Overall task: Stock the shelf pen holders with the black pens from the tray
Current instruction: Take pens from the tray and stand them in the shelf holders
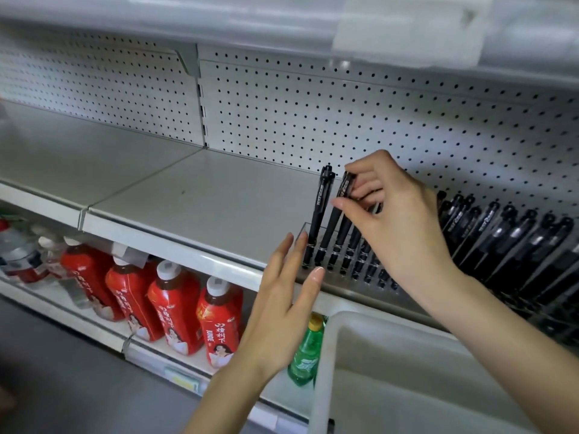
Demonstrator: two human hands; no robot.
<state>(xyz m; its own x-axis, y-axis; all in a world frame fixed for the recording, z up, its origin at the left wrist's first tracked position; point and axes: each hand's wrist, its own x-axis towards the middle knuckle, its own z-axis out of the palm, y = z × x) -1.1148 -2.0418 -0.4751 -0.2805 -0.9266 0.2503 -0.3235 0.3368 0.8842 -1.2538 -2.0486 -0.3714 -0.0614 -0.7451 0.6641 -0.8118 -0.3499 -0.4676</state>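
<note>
Right hand (401, 220) pinches a black pen (332, 227) by its top, holder (335, 281) below its fingertips. Left hand (282, 302) flat, fingers straight, holder just beyond them.

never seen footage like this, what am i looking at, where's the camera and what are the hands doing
There is no machine here. A person works with two bare hands, and the single picture comes from a wide-angle camera worn on their head, looking forward and down.

In front is a grey shop shelf with a pegboard back. On it stands a clear pen holder with a row of black pens standing in it. More pens lean further right.

The right hand pinches the top of one pen in the holder's row. The left hand is open, fingers straight, beside the holder's left end, holding nothing.

The white tray sits at the lower right. Red drink bottles and a green bottle stand on the shelf below.
</note>
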